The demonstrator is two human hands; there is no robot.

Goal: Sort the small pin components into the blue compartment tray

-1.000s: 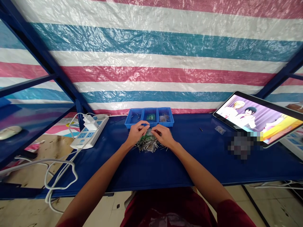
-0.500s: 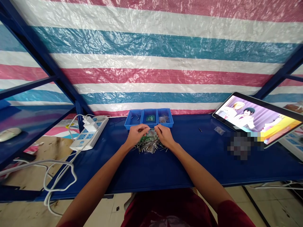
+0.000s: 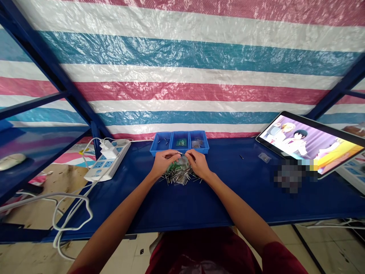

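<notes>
- Left hand (image 3: 163, 162): pinched, seemingly on a slim part (image 3: 181, 153).
- Right hand (image 3: 197, 161): pinched on a bag (image 3: 183, 160).
- Change: part now shows above bag; both in work.

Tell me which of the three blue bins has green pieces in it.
The middle bin, between the other two. Only it shows green pieces; the left bin has a few thin rods, and the right bin what look like clear packets.
</notes>
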